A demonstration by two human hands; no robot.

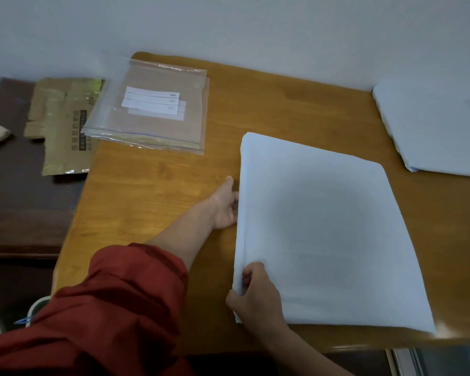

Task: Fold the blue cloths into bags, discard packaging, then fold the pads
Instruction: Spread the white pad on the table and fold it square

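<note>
Folding is the step in hand. The cloth lies flat on the near right part of the tabletop. The right hand pinches its near left corner, fingers curled round the edge. The left hand grips the middle of that same edge; its fingers seem tucked under it, though mostly hidden. Next, I judge, both should lift this edge across to the right one, corners matched, before reaching for the bags at the far left corner.
</note>
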